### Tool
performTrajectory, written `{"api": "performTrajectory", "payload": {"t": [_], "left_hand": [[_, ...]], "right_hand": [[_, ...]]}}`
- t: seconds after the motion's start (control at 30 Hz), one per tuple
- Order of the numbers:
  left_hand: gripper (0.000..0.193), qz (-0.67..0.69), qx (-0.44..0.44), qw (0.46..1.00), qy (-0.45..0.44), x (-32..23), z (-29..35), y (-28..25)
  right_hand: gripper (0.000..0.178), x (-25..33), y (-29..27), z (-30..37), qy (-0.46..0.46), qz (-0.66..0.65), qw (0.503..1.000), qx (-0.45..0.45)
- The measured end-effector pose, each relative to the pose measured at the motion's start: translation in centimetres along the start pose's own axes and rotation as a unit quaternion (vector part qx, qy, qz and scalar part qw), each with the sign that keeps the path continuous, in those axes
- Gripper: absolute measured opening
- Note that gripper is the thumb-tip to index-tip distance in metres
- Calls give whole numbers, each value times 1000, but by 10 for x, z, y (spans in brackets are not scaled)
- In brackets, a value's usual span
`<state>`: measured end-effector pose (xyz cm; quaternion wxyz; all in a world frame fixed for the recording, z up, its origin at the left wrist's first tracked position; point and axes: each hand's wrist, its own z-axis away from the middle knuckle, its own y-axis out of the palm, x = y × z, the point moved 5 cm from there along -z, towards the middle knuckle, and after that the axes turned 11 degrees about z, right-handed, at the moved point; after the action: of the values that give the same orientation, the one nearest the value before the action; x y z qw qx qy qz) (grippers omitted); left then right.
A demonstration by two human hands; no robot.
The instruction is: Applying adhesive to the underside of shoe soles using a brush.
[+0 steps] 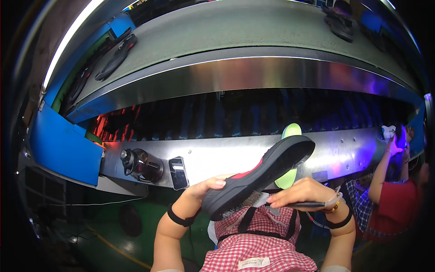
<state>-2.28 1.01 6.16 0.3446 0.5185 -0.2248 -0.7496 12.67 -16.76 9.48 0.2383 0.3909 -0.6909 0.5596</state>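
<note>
While a black shoe (267, 168) with a red patch is held aslant in the head view by the left hand (206, 187), a brush (259, 199) is gripped by the right hand (309, 192). The shoe is kept in front of the body, its lower-left end just above a red-and-white checked apron (258, 251) and its other end raised toward the upper right. By the left hand, the shoe is clasped near its lower-left end; the thumb is laid along the upper, and the other fingers are hidden behind the shoe, so their spread cannot be told. In the right hand, the fingers are pressed together and stretched toward the brush head, with the dark handle (312, 205) passed beneath the palm. The pale brush head is brought close up to the underside of the shoe; whether the bristles are pressed in cannot be told.

Behind the shoe, a lime-green oblong piece (286, 179) is partly covered from sight. On the metal ledge (213, 158), a dark bottle (148, 167) is set to the left, with a phone (179, 173) placed just beside it. Beyond, more shoes (117, 56) are carried on a wide belt (240, 29). At the far right, a whitish object (388, 132) is handled by a co-worker in red (396, 206).
</note>
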Motion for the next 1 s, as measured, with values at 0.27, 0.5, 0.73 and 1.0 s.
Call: {"api": "performTrajectory", "payload": {"t": [0.27,0.5,0.73,1.0], "left_hand": [[54,113,-134,984,45,11,13,-35],[53,173,-143,972,71,10,15,-52],[58,435,142,888,53,-17,4,-46],[108,292,222,917,156,42,-87,-50]], "right_hand": [[25,-8,-4,1,-4,-12,998,-56],[22,-21,-12,7,21,-3,985,-169],[24,12,-6,10,-1,42,994,-97],[22,-64,44,-18,236,-160,929,-235]]}}
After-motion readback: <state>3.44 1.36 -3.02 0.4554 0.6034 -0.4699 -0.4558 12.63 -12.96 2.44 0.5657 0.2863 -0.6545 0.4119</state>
